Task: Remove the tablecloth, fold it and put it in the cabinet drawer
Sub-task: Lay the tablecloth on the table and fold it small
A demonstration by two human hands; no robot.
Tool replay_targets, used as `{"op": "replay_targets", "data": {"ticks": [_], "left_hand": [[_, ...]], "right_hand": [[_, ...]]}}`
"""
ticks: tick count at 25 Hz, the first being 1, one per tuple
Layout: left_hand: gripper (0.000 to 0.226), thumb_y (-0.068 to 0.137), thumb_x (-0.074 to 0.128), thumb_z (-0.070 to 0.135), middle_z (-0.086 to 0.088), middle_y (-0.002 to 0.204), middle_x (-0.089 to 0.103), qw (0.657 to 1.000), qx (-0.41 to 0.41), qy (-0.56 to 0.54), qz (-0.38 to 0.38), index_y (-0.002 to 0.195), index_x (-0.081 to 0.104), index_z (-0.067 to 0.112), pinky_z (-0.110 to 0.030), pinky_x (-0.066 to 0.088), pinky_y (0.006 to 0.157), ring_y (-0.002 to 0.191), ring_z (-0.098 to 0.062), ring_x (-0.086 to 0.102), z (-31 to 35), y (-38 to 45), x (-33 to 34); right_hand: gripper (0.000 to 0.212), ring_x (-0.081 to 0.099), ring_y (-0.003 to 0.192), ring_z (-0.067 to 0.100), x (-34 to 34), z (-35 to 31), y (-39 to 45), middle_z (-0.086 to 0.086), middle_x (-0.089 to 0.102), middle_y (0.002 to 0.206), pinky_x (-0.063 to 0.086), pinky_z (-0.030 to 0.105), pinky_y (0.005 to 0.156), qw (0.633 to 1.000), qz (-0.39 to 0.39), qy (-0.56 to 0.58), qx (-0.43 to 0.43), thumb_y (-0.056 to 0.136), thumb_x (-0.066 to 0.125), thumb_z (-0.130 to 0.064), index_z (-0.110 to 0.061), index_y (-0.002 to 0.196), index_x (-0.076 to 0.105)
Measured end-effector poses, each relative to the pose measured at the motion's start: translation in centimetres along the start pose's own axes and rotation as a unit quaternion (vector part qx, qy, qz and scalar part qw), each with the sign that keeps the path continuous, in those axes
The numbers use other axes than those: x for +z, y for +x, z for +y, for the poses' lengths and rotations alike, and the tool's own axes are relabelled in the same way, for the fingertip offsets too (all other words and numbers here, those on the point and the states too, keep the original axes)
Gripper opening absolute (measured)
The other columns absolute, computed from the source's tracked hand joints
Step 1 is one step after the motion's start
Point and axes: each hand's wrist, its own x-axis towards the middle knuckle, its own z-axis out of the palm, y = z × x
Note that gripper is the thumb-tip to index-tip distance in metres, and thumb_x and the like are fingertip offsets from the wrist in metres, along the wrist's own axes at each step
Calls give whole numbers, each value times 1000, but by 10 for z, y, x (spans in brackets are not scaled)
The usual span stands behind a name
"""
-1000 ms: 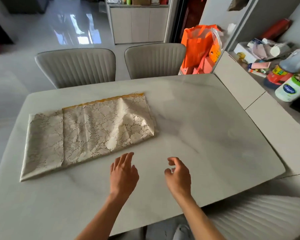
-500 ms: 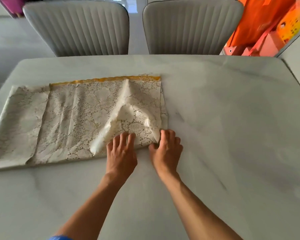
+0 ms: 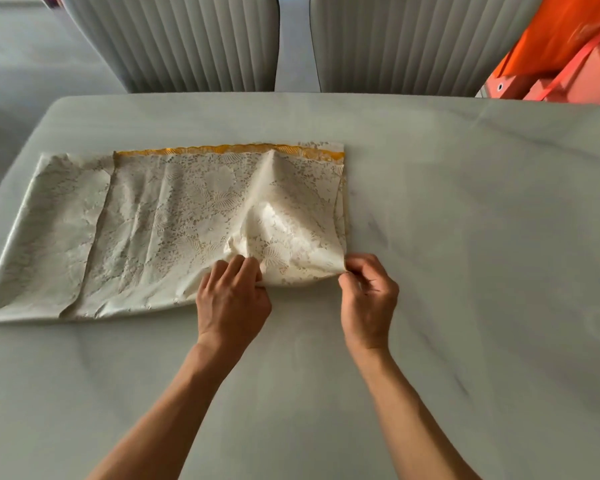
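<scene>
**Both hands on the near edge of the folded tablecloth**

Your tablecloth point(image 3: 174, 230) lies folded in a long rectangle on the pale table point(image 3: 465, 237), a yellow trim along its far edge. Your left hand point(image 3: 234, 299) pinches the near edge of the cloth, bunching a raised ridge in the top layer. Your right hand point(image 3: 368, 299) grips the cloth's near right corner between thumb and fingers. Beyond the cloth, two ribbed grey chairs point(image 3: 174, 43) stand tucked against the table's far side. An orange bag point(image 3: 561, 39) sits past the cloth's far right. Nothing lies between hands and cloth.
</scene>
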Motion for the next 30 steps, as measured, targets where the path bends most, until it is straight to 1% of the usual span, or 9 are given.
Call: {"op": "replay_targets", "data": {"ticks": [5,9,11,16,20,23,26,28,30], "left_hand": [[26,61,66,-5,-5,84,59,994,9,43,-99,81,59,10,-41,46,69,80,-31,55,-15,-35,-4],[69,64,62,5,-8,141,48,973,103,44,-203,132,52,17,-48,44,100,128,-33,45,-10,-50,7],[78,66,60,7,-6,149,42,965,126,16,-229,142,44,21,-49,40,106,136,-30,39,0,-53,13],[71,71,57,7,-7,144,50,966,129,-23,-222,140,50,20,-51,43,103,133,-30,46,2,-60,16],[72,88,47,33,-3,165,6,962,96,-21,-253,154,19,33,-56,8,120,152,-27,-2,-4,-76,25],[70,92,33,55,5,164,-13,963,86,-19,-255,154,2,42,-55,-6,120,149,-20,-20,-11,-81,30],[75,90,20,72,5,162,-22,966,37,23,-256,152,-10,42,-50,-21,116,147,-20,-27,-17,-86,30],[76,89,12,76,6,158,-32,960,20,44,-275,149,-19,43,-49,-26,113,143,-19,-35,-18,-88,34],[75,86,9,78,9,156,-36,951,19,13,-310,148,-20,47,-47,-26,113,141,-15,-38,-21,-82,31]], "right_hand": [[25,55,59,9,-16,-2,-10,-5,64,60,43,23,61,984,-136,-31,113,65,46,-5,-21,57,63],[30,67,87,9,-36,7,-32,-8,73,94,52,34,79,953,-237,-152,116,77,63,-39,-30,106,65],[50,67,82,15,-37,6,-37,-4,74,90,51,33,79,941,-210,-251,83,78,68,-47,-34,123,52],[23,51,51,13,-47,10,-24,-6,64,58,45,27,56,978,-57,-126,156,89,66,-13,-25,107,56],[33,57,65,17,-46,6,-14,-9,63,72,43,30,66,935,-170,-252,184,84,68,-31,-26,111,51],[33,62,82,31,-43,7,-11,8,65,91,47,34,72,912,-194,-297,207,84,61,-13,-19,114,49],[37,60,99,34,-44,6,-26,11,63,113,47,40,76,864,-98,-494,14,85,56,-8,-15,121,53],[45,51,125,34,-40,14,-49,12,54,140,47,46,93,844,-183,-482,-146,93,53,-20,-15,138,50],[55,26,146,31,-40,26,-68,8,25,160,30,50,114,782,-324,-506,-167,100,38,-38,-19,152,31]]}}
